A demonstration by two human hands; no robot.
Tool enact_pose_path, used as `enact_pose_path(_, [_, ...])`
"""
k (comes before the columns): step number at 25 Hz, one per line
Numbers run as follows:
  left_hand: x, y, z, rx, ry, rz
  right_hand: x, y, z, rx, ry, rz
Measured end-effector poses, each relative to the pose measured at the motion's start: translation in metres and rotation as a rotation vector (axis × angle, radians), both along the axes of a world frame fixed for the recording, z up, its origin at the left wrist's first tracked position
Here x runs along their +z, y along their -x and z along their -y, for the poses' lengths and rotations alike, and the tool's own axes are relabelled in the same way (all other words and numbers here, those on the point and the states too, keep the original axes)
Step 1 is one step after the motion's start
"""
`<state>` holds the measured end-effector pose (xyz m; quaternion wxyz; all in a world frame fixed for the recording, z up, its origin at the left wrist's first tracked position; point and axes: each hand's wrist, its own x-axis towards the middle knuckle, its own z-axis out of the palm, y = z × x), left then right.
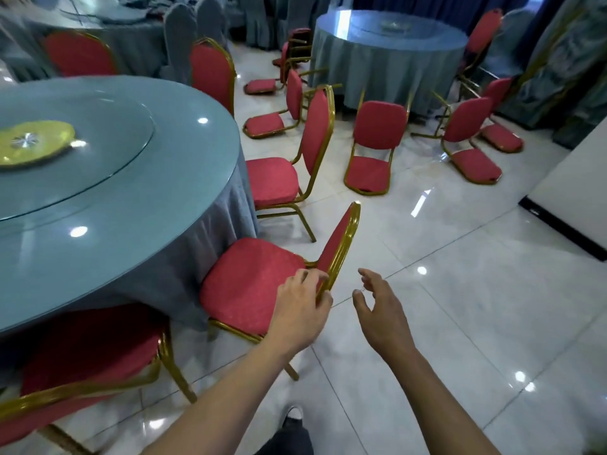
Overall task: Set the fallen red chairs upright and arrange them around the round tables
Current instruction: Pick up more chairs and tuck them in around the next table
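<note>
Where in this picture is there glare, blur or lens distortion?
Head view: bright lamp glare spots on the glossy floor and on the near round table; the far left table and the draped chairs behind it are blurred; the wide lens bends the picture's edges; the left hand on the nearest chair is sharp.

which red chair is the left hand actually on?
The upright red padded chair with the gold metal frame nearest the camera; the left hand grips its backrest edge. Every other chair is untouched, and the right hand holds nothing.
</note>
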<state>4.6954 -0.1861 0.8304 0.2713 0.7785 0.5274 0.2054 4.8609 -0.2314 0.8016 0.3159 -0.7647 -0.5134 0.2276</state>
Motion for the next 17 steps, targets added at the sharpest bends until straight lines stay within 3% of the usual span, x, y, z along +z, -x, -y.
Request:
enact_pose_path(10, [-0.033,-0.113,-0.116,0.191,0.093,0.026,-0.009,-0.120,-0.143,0.187,0.056,0.107])
enact_pose_path(17, [-0.048,-0.137,-0.138,0.348,0.134,-0.025,-0.017,-0.157,-0.222,0.387,0.092,0.109])
